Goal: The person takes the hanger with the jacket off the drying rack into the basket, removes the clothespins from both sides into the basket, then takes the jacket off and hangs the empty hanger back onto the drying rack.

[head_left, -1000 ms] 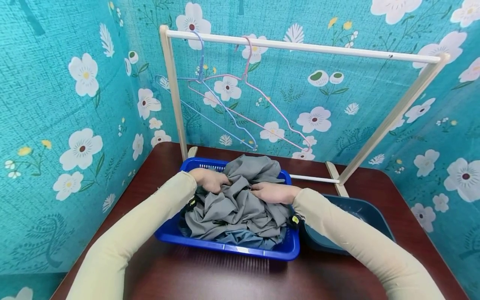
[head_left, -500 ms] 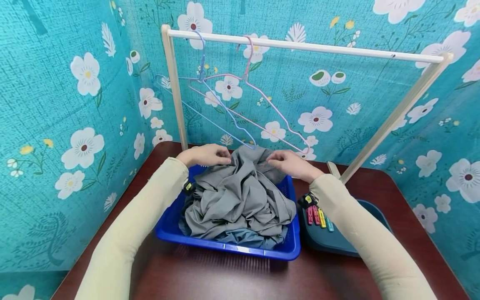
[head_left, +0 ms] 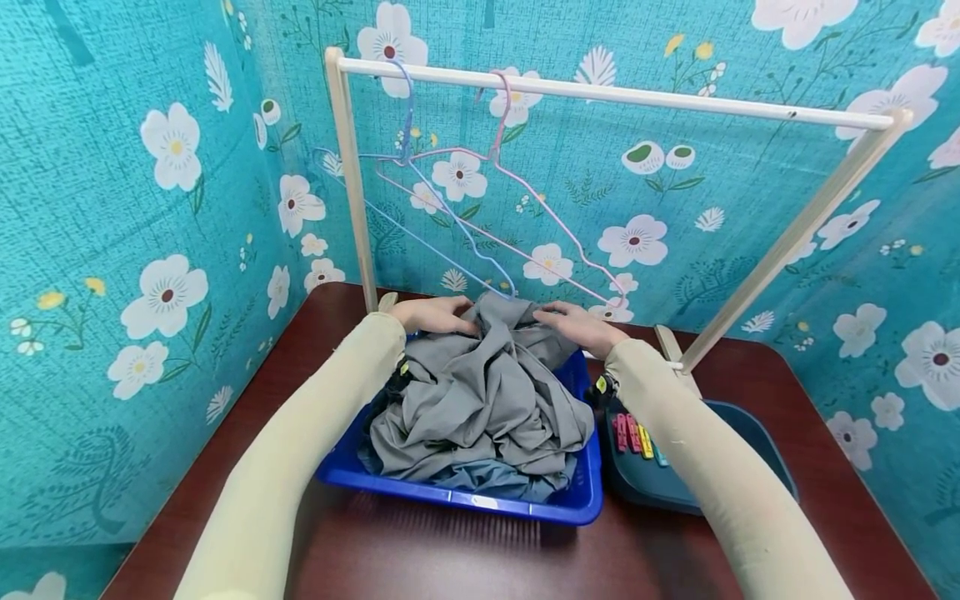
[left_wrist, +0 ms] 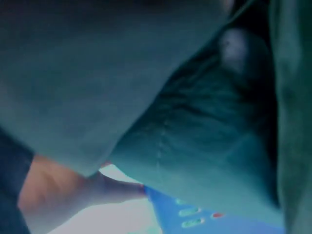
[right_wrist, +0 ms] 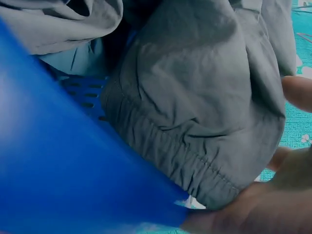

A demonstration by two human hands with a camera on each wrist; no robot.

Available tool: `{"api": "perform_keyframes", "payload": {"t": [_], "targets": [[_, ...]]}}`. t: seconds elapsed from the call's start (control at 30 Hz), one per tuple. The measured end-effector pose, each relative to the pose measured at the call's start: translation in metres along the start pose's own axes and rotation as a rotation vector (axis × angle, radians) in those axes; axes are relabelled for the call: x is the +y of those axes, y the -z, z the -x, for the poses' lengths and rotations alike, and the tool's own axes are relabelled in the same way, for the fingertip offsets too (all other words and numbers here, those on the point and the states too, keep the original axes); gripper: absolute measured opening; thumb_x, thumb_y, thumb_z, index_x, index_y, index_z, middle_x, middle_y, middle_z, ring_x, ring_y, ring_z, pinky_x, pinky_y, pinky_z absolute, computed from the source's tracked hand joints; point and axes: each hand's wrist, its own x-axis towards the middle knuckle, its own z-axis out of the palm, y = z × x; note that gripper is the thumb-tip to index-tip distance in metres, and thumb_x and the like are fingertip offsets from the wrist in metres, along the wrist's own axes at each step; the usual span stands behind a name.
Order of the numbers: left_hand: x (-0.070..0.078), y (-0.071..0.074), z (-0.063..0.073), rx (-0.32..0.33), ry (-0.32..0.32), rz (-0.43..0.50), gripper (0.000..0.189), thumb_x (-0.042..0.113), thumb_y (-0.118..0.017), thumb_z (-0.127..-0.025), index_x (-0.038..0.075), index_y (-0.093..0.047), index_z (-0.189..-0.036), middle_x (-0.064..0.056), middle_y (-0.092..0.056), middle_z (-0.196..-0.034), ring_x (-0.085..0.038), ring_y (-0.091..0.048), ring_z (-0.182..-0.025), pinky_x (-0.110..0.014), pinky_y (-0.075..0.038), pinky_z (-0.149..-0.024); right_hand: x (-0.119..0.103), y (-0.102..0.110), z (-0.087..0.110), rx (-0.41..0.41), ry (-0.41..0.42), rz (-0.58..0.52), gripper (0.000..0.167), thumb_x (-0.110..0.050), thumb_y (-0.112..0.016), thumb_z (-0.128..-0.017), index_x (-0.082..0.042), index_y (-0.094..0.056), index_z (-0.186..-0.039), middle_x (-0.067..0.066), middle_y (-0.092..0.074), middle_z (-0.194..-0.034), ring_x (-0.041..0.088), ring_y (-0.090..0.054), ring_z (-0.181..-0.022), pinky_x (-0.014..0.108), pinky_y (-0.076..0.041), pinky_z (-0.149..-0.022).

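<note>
A crumpled grey garment (head_left: 480, 400) fills most of the blue basket (head_left: 480, 502), its far end bunched up at the back rim. My left hand (head_left: 437, 315) grips this far end from the left, and my right hand (head_left: 581, 326) grips it from the right. A gathered elastic edge of the garment (right_wrist: 195, 112) shows in the right wrist view, beside thumb and fingers. Cloth covers most of the left wrist view, where the grip itself is hidden. Under the grey garment lies a blue-grey cloth (head_left: 498, 477).
A wooden rack with a white rail (head_left: 622, 93) stands behind the basket. From it hang a blue hanger (head_left: 408, 125) and a pink hanger (head_left: 501, 125). At the right, a dark blue tray (head_left: 652, 492) holds several coloured clothespins (head_left: 633, 435), partly under my right forearm.
Both hands have moved from the middle of the garment to its far end, drawing the cloth up and back. Since half a second ago, both have shifted slightly. The clothespins have come into view.
</note>
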Motion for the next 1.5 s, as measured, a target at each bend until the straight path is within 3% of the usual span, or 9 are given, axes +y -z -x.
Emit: {"api": "perform_keyframes", "payload": {"t": [0.2,0.37,0.6,0.73,0.87,1.03,1.23,1.37,1.5], "targets": [[0.000,0.001,-0.001,0.051,-0.122,0.182,0.055,0.011,-0.058,-0.093,0.014,-0.034,-0.142,-0.010,-0.055,-0.121,-0.023,-0.053,-0.107,-0.038,-0.041,-0.090,-0.005,0.002,0.013,-0.006,0.102,-0.117,0.065,-0.049,-0.046,-0.097,-0.016,-0.027,-0.149,0.012,-0.020,-0.153,0.036,-0.018,-0.139,0.057,-0.024,-0.105],[0.009,0.004,0.011,0.061,-0.179,0.200,0.072,-0.004,-0.051,-0.090,0.020,-0.021,-0.151,-0.012,-0.055,-0.118,-0.024,-0.054,-0.101,-0.038,-0.041,-0.082,-0.010,0.002,0.031,-0.060,0.235,0.044,0.067,-0.053,-0.050,-0.094,-0.029,-0.023,-0.150,0.004,-0.015,-0.155,0.031,-0.014,-0.141,0.056,-0.023,-0.105],[0.024,-0.003,0.029,0.053,-0.259,-0.149,0.062,-0.009,-0.041,-0.091,0.017,-0.034,-0.146,-0.008,-0.052,-0.127,-0.022,-0.051,-0.104,-0.038,-0.038,-0.081,-0.014,-0.011,0.057,-0.193,0.319,0.330,0.078,-0.046,-0.063,-0.088,-0.029,-0.020,-0.151,0.004,-0.013,-0.155,0.028,-0.016,-0.140,0.056,-0.025,-0.104],[0.032,-0.015,0.039,0.033,-0.214,-0.358,0.050,0.003,-0.039,-0.097,0.016,-0.037,-0.146,-0.009,-0.041,-0.142,-0.024,-0.042,-0.125,-0.040,-0.035,-0.097,-0.017,-0.023,0.069,-0.248,0.310,0.504,0.093,-0.049,-0.071,-0.081,-0.022,-0.017,-0.152,0.010,-0.008,-0.156,0.029,-0.012,-0.141,0.053,-0.029,-0.103],[0.034,-0.027,0.050,-0.003,-0.163,-0.445,0.049,0.029,-0.042,-0.100,0.019,-0.034,-0.147,-0.010,-0.041,-0.136,-0.024,-0.045,-0.117,-0.041,-0.037,-0.094,-0.019,-0.036,0.074,-0.273,0.297,0.596,0.104,-0.049,-0.075,-0.077,-0.017,-0.012,-0.153,0.015,-0.005,-0.155,0.034,-0.009,-0.141,0.052,-0.031,-0.102],[0.031,-0.039,0.059,-0.077,-0.142,-0.469,0.081,0.058,-0.063,-0.083,0.021,-0.031,-0.148,-0.007,-0.038,-0.136,-0.020,-0.044,-0.118,-0.037,-0.037,-0.095,-0.020,-0.047,0.074,-0.272,0.284,0.647,0.111,-0.048,-0.077,-0.075,-0.017,-0.005,-0.153,0.017,0.004,-0.156,0.036,-0.004,-0.141,0.052,-0.030,-0.103],[0.027,-0.055,0.061,-0.180,-0.049,-0.666,0.108,0.060,-0.075,-0.069,0.017,-0.020,-0.152,-0.009,-0.024,-0.150,-0.026,-0.026,-0.137,-0.040,-0.028,-0.106,-0.020,-0.055,0.067,-0.292,0.272,0.696,0.117,-0.047,-0.078,-0.073,-0.021,0.003,-0.153,0.015,0.008,-0.156,0.035,0.000,-0.142,0.053,-0.027,-0.104],[0.022,-0.062,0.057,-0.178,-0.009,-0.806,0.105,0.060,-0.077,-0.067,0.017,-0.027,-0.150,-0.010,-0.028,-0.147,-0.027,-0.030,-0.133,-0.041,-0.029,-0.105,-0.024,-0.061,0.061,-0.325,0.240,0.738,0.116,-0.049,-0.078,-0.073,-0.021,0.000,-0.153,0.017,0.000,-0.156,0.037,-0.004,-0.141,0.055,-0.024,-0.105],[0.017,-0.067,0.055,-0.122,0.039,-0.925,0.106,0.066,-0.075,-0.062,0.022,-0.033,-0.148,-0.011,-0.013,-0.153,-0.031,-0.017,-0.137,-0.047,-0.023,-0.107,-0.029,-0.067,0.054,-0.354,0.198,0.791,0.114,-0.049,-0.078,-0.073,-0.021,-0.004,-0.154,0.016,-0.005,-0.156,0.033,-0.006,-0.142,0.052,-0.023,-0.106]]}}
